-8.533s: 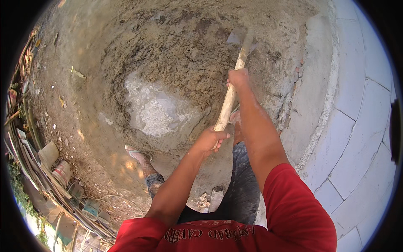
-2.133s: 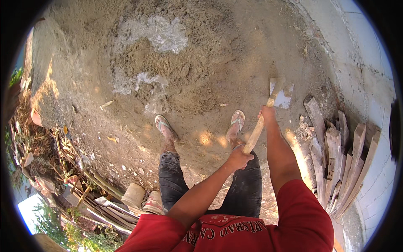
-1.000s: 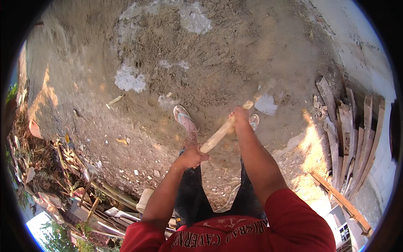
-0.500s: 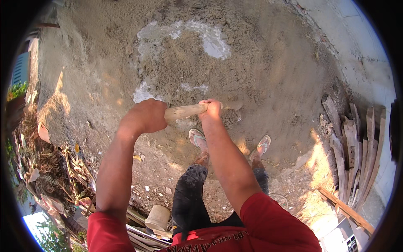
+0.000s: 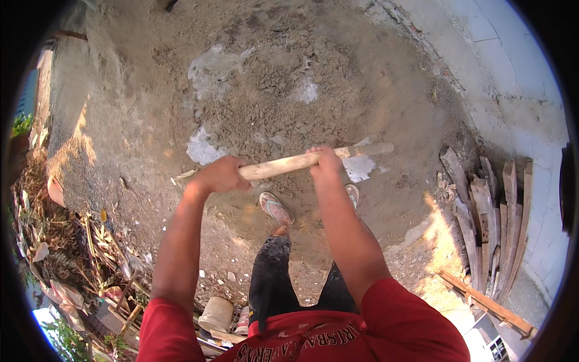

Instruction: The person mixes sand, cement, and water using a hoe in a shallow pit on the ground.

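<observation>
Hoe [image 5: 280,167] gripped in both hands: handle's butt clasped by left hand [image 5: 223,175], right hand [image 5: 326,160] wrapped nearer blade [image 5: 359,169]. Blade seen near right sandal [image 5: 354,192], wet heap [image 5: 271,105] alongside. Exposed toes could be struck if blade is pulled short or grip loosened.

Holds the bare left forearm [image 5: 180,244] out in front, with the wrist bent inward and the bare left hand [image 5: 221,174] curled closed. Holds the bare right forearm [image 5: 348,235] forward and slanting leftward, with the bare right hand [image 5: 325,161] also curled closed, slightly farther forward.
</observation>
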### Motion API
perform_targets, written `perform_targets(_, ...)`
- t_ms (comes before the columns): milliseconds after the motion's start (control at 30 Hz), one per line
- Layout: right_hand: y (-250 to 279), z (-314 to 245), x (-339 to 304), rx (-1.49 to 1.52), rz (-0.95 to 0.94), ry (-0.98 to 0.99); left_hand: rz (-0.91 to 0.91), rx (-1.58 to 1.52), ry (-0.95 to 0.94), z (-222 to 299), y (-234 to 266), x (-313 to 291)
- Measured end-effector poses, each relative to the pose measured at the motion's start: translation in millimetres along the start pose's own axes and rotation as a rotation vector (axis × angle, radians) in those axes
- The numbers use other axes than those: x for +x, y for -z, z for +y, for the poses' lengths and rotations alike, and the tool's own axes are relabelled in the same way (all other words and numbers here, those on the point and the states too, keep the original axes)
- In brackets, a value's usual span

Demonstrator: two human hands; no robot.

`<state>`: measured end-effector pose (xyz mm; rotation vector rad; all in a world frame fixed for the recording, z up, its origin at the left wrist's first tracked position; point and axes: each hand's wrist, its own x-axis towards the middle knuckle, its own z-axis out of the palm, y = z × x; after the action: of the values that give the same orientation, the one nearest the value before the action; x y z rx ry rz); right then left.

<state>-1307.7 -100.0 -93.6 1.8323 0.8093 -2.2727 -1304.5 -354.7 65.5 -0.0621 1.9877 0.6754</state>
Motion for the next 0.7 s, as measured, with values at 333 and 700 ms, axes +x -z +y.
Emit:
perform_targets(333,157,-122,239,-0.636,0.287,-0.013,-0.042,-0.412,0.080,119,-272,159)
perform_targets(700,-89,-53,81,-0.072,-0.017,-0.302,0.167,0.009,0.261,157,38,21)
